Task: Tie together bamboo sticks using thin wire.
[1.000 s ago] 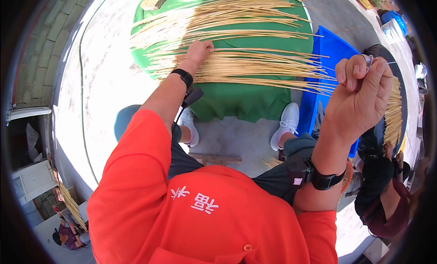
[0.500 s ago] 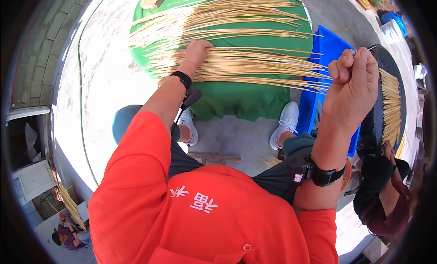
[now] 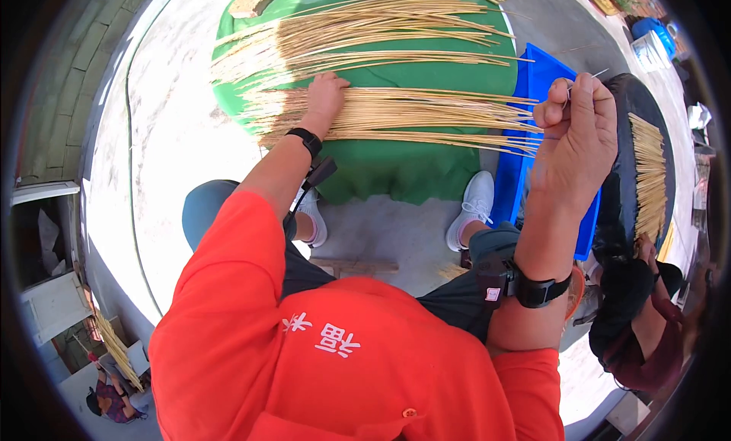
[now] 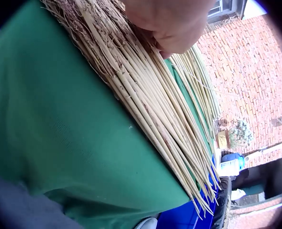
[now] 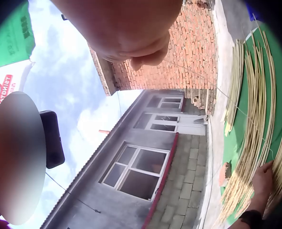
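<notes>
Green cloth (image 3: 411,171): spread under the stalks, hanging down on the near side.
Blue tub (image 3: 586,228): R of cloth, partly under stalk tips.
Near stalks (image 3: 411,120): lying crosswise on cloth, thin ends poking over tub.
Far stalks (image 3: 388,16): beyond, in separate grps.
R hand (image 3: 576,133): raised above tub, fingers narrow, pinching thread.
L hand (image 3: 326,102): on near stalks, fingers curled round far edge; exact no. gripped, can't tell.
Brick (image 3: 252,1): far L corner.
Thread (image 5: 217,88): thin, running from R fingers toward L fingertips.

Red shirt (image 3: 343,395) with white characters (image 3: 333,338), dark trousers (image 3: 457,302), white shoes (image 3: 477,200) on grey ground (image 3: 388,232)
</notes>
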Motion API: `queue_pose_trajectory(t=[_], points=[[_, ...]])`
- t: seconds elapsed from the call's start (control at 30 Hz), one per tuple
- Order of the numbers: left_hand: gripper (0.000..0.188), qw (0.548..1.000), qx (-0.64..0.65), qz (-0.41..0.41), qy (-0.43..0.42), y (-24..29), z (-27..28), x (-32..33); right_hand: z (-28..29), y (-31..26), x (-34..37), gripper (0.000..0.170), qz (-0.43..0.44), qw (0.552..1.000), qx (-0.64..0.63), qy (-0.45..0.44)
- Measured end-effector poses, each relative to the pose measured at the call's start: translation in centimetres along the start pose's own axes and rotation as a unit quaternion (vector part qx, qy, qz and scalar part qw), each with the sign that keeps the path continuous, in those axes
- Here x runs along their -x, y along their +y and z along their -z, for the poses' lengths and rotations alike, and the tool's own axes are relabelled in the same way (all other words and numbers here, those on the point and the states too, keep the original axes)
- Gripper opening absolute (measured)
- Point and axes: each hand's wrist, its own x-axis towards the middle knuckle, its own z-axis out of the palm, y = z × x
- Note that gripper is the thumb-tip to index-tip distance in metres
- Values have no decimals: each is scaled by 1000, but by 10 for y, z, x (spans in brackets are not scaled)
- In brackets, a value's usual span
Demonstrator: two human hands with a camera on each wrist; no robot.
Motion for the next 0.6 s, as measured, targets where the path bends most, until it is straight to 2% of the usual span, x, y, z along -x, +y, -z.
queue_pose_trajectory(t=[0.07,0.13,0.27,0.33,0.37,0.43,0.47,0.53,0.57,0.6], points=[[23,999,23,-2,23,11,-1,-3,0,2,-1,10,-108,994,10,22],[28,994,1,-73,79,15,2,3,4,4,-4,12,-169,986,-12,4],[30,989,10,-70,126,28,13,1,1,8,-2,12,-196,980,-18,-8],[28,984,128,-41,116,49,36,-14,-2,9,-2,13,-233,972,-27,-18],[28,984,123,-42,119,60,49,-21,-4,10,-2,13,-232,972,-32,-20],[25,959,231,-73,150,87,78,-35,-7,13,0,13,-259,964,-25,-48],[25,959,227,-73,152,99,96,-39,-9,15,1,13,-259,964,-28,-50],[24,922,375,-54,82,126,137,-40,-12,18,3,13,-275,959,-19,-59],[24,923,372,-54,84,139,159,-37,-14,21,4,13,-275,959,-22,-61],[21,895,444,-25,31,151,182,-32,-15,23,5,12,-278,958,-17,-71]])
